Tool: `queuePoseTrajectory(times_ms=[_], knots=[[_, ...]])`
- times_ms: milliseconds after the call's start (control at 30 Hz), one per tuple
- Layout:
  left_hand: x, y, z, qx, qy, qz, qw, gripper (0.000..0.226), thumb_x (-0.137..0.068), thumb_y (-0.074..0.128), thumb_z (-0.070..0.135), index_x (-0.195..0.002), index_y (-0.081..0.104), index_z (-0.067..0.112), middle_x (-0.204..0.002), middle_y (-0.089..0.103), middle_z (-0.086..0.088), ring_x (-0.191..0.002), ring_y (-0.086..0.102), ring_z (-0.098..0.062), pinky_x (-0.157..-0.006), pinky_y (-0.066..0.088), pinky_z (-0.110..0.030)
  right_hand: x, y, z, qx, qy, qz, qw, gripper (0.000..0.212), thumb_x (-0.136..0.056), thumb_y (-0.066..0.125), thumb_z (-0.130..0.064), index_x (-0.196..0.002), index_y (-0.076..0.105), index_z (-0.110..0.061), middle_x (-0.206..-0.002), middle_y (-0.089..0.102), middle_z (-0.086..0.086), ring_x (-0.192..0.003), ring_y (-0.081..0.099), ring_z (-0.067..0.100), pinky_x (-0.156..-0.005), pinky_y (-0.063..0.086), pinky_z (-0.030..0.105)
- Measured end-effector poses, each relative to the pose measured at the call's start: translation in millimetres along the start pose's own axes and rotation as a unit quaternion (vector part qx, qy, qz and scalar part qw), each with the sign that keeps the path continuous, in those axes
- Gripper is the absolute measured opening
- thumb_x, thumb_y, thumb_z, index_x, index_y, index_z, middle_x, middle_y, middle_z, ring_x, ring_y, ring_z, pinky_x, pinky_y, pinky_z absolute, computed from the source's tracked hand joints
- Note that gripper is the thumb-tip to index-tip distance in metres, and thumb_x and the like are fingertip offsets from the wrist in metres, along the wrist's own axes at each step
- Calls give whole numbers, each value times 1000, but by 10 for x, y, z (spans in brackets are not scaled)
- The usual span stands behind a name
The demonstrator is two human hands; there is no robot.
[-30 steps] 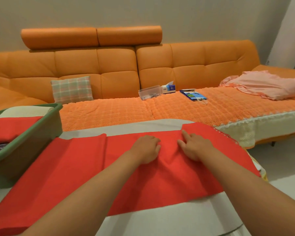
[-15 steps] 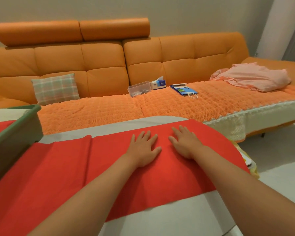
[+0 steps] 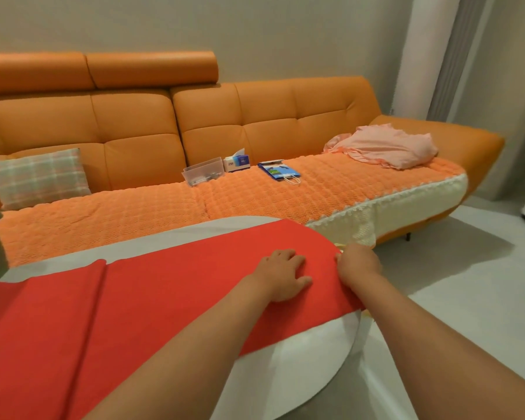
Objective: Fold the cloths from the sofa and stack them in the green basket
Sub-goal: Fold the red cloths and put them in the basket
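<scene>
My right hand has slid to the end of the red cloth, its grip unclear. My left hand presses flat, released. The next fold seems due.

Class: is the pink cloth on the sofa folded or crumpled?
Crumpled. The pink cloth lies in a loose, ruffled heap on the sofa seat, with no flat folds.

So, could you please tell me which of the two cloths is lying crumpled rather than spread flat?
The pink cloth, bunched at the right end of the orange sofa; the red cloth lies spread flat on the white table.
</scene>
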State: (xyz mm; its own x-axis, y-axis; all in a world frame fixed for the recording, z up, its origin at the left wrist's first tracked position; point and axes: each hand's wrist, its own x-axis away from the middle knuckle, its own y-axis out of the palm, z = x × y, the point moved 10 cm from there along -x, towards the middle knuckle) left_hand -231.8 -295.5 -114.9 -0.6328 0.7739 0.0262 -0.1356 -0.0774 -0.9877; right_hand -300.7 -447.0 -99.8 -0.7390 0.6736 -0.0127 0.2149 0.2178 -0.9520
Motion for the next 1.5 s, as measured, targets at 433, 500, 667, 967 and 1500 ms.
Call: queuePoseTrajectory(times_ms=[433, 500, 667, 967, 1500], knots=[[670, -735, -976, 277, -98, 202, 934, 37, -102, 44, 12, -139, 50, 12, -132, 59, -9, -118, 56, -21, -96, 38, -25, 731, -248, -1754, -70, -367, 106, 922, 17, -99, 49, -20, -100, 65, -13, -97, 70, 11, -92, 65, 35, -71, 46, 40], [929, -733, -1296, 267, -131, 214, 930, 37, -102, 40, 10, -137, 50, 13, -123, 63, -9, -111, 59, -24, -91, 41, -28, 1050, -62, -2109, -115, -423, 15, 899, 19, -95, 54, -22, -102, 72, -18, -96, 73, 8, -91, 65, 28, -73, 47, 37], [1421, -709, -1817, 229, -166, 232, 931, 41, -98, 36, 0, -133, 53, 13, -115, 59, -12, -107, 57, -26, -87, 40, -28, 1426, 152, -2503, -191, -416, -128, 880, 27, -92, 57, -12, -108, 77, -18, -106, 76, 0, -96, 67, 11, -86, 45, 20], [1125, -648, -1274, 131, -31, 177, 975, 24, -96, 56, 14, -108, 75, 23, -109, 60, -6, -106, 58, -24, -94, 43, -34, 983, 164, -1814, -69, -288, -146, 944, 27, -77, 54, -12, -63, 69, -29, -85, 73, -4, -82, 65, 18, -76, 56, 34], [961, -895, -1795, 172, -220, 269, 922, 21, -94, 49, 12, -106, 66, 8, -109, 69, -16, -102, 62, -34, -79, 46, -35, 1147, 384, -2190, -103, -366, -193, 905, 16, -87, 62, -22, -74, 70, -15, -78, 72, 5, -67, 62, 15, -66, 49, 29]])
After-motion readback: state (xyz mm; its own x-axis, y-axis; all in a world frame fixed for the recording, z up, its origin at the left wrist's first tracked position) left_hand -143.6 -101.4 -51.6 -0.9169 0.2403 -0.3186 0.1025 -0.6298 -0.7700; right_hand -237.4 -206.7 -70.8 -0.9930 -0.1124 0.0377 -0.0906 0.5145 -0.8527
